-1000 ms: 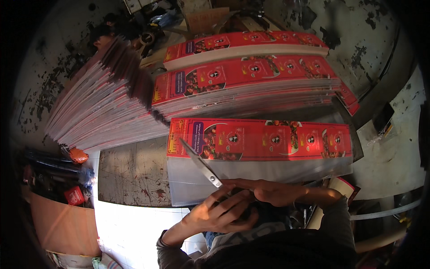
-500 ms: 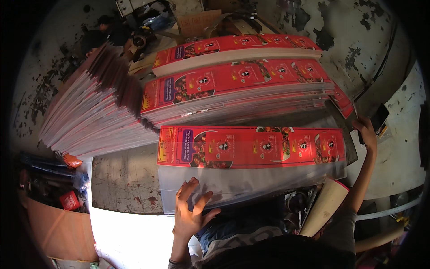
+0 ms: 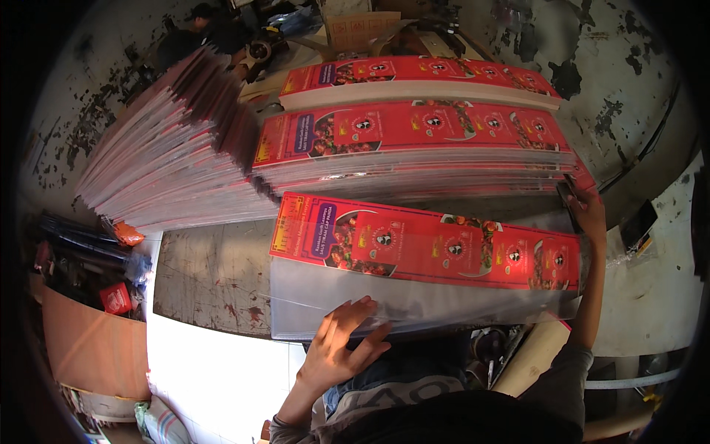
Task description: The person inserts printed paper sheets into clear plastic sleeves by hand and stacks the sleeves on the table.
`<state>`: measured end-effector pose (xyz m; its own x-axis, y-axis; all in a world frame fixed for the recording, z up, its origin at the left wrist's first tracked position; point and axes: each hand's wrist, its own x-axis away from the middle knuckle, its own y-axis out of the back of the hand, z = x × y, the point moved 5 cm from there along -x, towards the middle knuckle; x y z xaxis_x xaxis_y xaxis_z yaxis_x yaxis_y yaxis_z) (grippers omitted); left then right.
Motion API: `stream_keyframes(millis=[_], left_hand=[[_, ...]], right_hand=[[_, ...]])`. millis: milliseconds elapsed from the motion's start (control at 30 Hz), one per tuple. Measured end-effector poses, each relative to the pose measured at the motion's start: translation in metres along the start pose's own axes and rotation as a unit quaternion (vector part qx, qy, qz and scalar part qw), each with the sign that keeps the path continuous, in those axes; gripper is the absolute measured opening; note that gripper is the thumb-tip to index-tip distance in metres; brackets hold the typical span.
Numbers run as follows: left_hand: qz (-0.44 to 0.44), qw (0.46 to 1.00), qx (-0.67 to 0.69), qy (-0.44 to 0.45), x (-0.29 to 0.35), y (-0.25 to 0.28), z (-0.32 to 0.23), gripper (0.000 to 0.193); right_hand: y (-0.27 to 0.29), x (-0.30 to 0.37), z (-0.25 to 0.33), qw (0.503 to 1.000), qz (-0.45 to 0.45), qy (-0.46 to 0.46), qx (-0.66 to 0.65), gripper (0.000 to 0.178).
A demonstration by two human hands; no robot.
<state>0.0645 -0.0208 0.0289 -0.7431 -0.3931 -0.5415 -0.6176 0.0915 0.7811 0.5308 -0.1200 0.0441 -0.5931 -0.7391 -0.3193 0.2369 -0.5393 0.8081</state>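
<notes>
Hanging loosely spread at the edge of a clear plastic sleeve [image 3: 310, 296], the left hand [image 3: 336, 351] faces a red printed strip [image 3: 425, 251] just beyond, long axis running left to right; the right hand [image 3: 589, 213], its hold unclear, is near the strip's right end. Whether the sleeve encloses it cannot be told.

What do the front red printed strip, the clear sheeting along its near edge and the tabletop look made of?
Front red printed strip: probably paper or card, smooth, with flat dense colour. Clear sheeting: likely thin plastic, glossy, being see-through with a pale sheen. Tabletop: dull grey, visibly scratched; painted metal or board, can't tell which.
</notes>
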Motion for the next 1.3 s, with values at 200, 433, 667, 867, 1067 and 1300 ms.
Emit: stream_keyframes(millis=[200, 433, 667, 867, 1067, 1300], left_hand=[[0.089, 0.991, 0.010, -0.104, -0.033, -0.036, -0.039, 0.043], [0.035, 0.981, -0.111, -0.154, -0.057, -0.065, -0.054, 0.070], [0.043, 0.972, -0.173, -0.151, -0.019, -0.066, -0.049, 0.075], [0.038, 0.965, -0.211, -0.152, -0.005, -0.055, -0.045, 0.071], [0.015, 0.971, -0.087, -0.220, 0.019, -0.046, -0.037, 0.061], [-0.185, 0.970, -0.007, -0.157, 0.015, -0.032, -0.044, 0.048]], right_hand=[[0.018, 0.032, 0.105, 0.745, -0.204, 0.019, -0.635, 0.026], [-0.107, 0.014, 0.249, 0.339, 0.082, -0.176, -0.920, 0.010], [-0.159, 0.029, 0.310, 0.385, 0.027, -0.276, -0.880, 0.008], [-0.162, 0.032, 0.316, 0.386, 0.053, -0.280, -0.877, 0.011], [-0.144, 0.027, 0.310, 0.380, 0.026, -0.272, -0.884, 0.010], [-0.151, 0.032, 0.317, 0.358, 0.036, -0.280, -0.890, 0.011]])
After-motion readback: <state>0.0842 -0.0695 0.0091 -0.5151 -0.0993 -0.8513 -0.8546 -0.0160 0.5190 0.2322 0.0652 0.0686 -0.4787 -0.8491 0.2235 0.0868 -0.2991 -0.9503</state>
